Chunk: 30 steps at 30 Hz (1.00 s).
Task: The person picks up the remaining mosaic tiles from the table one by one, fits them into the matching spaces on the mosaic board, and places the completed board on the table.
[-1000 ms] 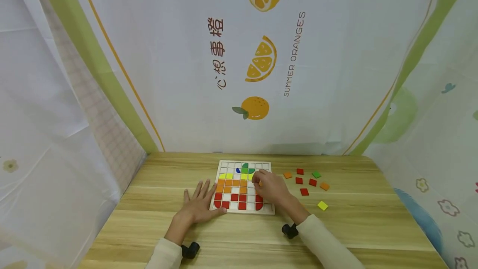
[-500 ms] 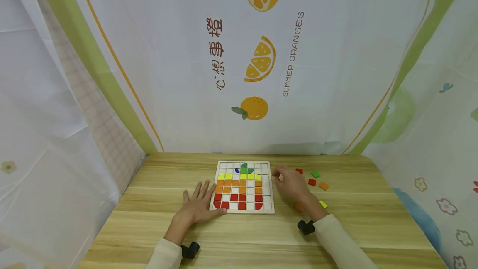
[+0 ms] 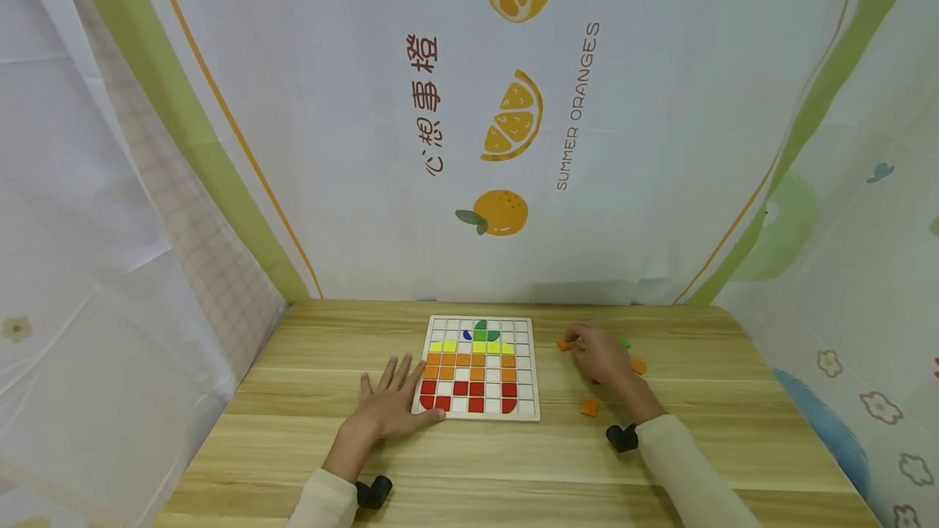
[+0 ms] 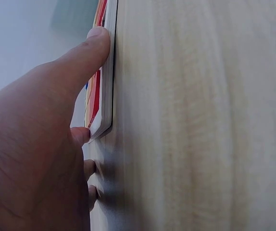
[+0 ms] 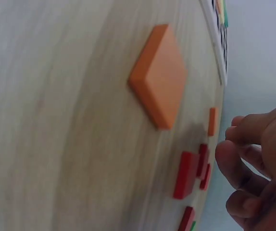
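My left hand [image 3: 392,410] rests spread at the near left corner of a white grid board [image 3: 524,408]. Its thumb lies on the board's near edge, as the left wrist view shows. Coloured tiles fill part of the grid: green and blue on top, then yellow, orange and red. Right of the board, my right hand [image 3: 603,358] hovers over loose tiles, fingers bent and nothing seen between them. An orange tile [image 3: 563,345] lies right by its fingertips. In the right wrist view several red tiles [image 5: 186,175] lie beside the fingers; the hand hides most of them in the head view.
One orange tile [image 3: 589,407] lies nearer me, another orange tile [image 3: 639,366] to the right of the hand. A green tile [image 3: 624,341] peeks out behind it. The wooden table [image 3: 293,381] meets a printed white curtain [image 3: 367,186] at its far edge.
My right hand has left the board's right side and moved right to the loose tiles, uncovering orange and yellow tiles on the board. My left hand has stayed put.
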Motion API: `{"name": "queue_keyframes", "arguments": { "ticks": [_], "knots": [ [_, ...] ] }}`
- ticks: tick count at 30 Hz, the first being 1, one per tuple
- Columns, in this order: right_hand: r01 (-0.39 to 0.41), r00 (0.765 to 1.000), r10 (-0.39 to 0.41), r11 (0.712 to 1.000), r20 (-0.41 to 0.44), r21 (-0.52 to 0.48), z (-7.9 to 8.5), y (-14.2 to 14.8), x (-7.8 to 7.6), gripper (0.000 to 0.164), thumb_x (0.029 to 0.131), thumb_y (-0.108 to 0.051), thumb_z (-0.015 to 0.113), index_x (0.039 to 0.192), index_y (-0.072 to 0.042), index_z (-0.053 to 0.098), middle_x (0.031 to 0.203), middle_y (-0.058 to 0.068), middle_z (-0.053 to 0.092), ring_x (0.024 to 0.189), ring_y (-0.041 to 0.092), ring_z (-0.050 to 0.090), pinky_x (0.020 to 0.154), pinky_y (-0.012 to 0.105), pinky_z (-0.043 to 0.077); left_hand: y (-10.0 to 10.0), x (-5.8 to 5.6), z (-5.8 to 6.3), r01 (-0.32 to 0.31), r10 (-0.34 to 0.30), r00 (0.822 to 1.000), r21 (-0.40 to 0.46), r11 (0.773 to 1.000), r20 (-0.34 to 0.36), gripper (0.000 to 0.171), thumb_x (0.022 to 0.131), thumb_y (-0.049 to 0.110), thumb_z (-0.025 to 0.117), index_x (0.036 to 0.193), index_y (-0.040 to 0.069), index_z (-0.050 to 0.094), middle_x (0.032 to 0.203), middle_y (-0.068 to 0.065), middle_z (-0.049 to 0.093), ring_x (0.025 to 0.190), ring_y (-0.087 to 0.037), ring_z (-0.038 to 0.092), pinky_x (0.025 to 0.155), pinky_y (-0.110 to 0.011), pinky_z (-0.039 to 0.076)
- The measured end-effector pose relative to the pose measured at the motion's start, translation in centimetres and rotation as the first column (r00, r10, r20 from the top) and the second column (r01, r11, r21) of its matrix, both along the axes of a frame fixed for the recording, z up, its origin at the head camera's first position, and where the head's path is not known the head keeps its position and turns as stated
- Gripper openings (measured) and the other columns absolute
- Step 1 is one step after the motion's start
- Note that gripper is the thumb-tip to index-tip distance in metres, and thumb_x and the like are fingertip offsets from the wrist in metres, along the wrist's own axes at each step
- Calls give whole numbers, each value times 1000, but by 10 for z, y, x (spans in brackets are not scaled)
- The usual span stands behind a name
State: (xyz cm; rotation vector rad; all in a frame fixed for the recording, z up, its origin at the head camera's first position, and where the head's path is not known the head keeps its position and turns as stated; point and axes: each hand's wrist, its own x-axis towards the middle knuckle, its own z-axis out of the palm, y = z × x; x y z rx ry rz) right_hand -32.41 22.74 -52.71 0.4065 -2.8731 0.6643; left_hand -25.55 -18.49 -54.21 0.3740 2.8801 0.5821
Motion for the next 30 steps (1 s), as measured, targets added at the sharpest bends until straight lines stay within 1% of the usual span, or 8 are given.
{"name": "queue_keyframes", "arguments": {
  "ticks": [1, 5, 9, 11, 15, 20, 28, 30],
  "knots": [
    [0, 1000, 0, 1000, -5, 5, -1, 2, -1, 17, 100, -6, 70, 114, -10, 77, 126, 12, 74, 83, 26, 74, 50, 25, 45, 0, 1, 2, 1, -1, 1000, 2, 1000, 3, 113, 88, 85, 58, 171, 16, 25, 179, -18, 14, 166, -45, 7, 119, -85, -7],
    [-25, 999, 27, 999, -39, 38, -4, 6, -3, 21, 98, -2, 68, 113, -9, 80, 134, 14, 72, 92, 28, 75, 54, 26, 49, 0, 0, 1, 5, -5, 1000, -10, 1000, -4, 113, 88, 86, 57, 171, 17, 24, 179, -18, 14, 166, -45, 6, 118, -86, -8],
    [-43, 997, 47, 997, -60, 68, -6, 7, -3, 20, 95, -1, 72, 111, -10, 82, 124, 13, 78, 99, 32, 77, 58, 29, 54, -1, -3, -6, -6, 6, 1000, -23, 1000, -10, 117, 86, 91, 53, 172, 18, 22, 180, -16, 11, 167, -44, 4, 119, -85, -7],
    [-44, 997, 49, 995, -63, 87, -8, 6, -4, 17, 95, -2, 74, 108, -10, 82, 116, 10, 80, 94, 29, 77, 58, 30, 54, -1, -6, -14, -9, 8, 1000, -37, 999, -27, 118, 85, 93, 51, 172, 19, 22, 181, -14, 10, 167, -43, 3, 120, -84, -6],
    [-47, 995, 56, 993, -82, 105, -11, 4, -4, 9, 94, -6, 78, 101, -11, 80, 106, 7, 80, 81, 21, 74, 59, 30, 56, -2, -8, -20, -19, 17, 999, -48, 999, -39, 116, 86, 90, 55, 172, 19, 24, 181, -13, 11, 167, -41, 5, 121, -84, -5],
    [-42, 997, 47, 996, -65, 85, -11, 2, -2, 6, 93, -10, 80, 99, -12, 79, 102, 6, 79, 69, 12, 67, 53, 27, 50, -2, -8, -19, -13, 12, 1000, -45, 999, -25, 115, 86, 90, 54, 172, 19, 23, 181, -13, 9, 167, -41, 3, 121, -83, -5],
    [-29, 997, 34, 997, -63, 76, -12, 0, -1, 5, 93, -10, 80, 98, -11, 79, 106, 4, 78, 72, 13, 66, 54, 26, 49, -1, -3, -13, -13, 12, 999, -45, 999, -30, 118, 85, 95, 47, 173, 22, 20, 181, -12, 10, 168, -40, 4, 121, -83, -6],
    [-25, 998, 30, 997, -60, 73, -12, 0, -1, 5, 94, -11, 80, 98, -11, 79, 107, 4, 78, 72, 12, 66, 54, 26, 49, 0, -1, -8, -5, 4, 1000, -35, 999, -23, 118, 84, 95, 49, 172, 21, 21, 181, -14, 11, 167, -42, 5, 120, -84, -6]
  ]
}}
